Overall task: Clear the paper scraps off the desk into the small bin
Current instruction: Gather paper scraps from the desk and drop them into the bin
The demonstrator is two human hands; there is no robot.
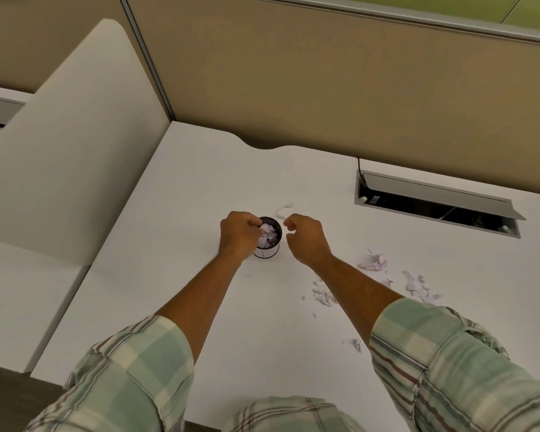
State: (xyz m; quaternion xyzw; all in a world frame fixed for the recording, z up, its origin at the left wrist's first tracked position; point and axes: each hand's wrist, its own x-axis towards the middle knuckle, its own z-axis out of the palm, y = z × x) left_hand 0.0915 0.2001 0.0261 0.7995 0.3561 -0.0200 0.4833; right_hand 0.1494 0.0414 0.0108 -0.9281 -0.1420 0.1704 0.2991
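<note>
The bin stands upright mid-surface, mouth up, axis vertical, already heaped with scraps. The left hand is curled at its rim, pinching paper into it; the right hand hovers just beside, loosely curled and empty. More scraps lie toward the surface's right edge. A knock could tip the bin; overfilling may spill paper.
</note>
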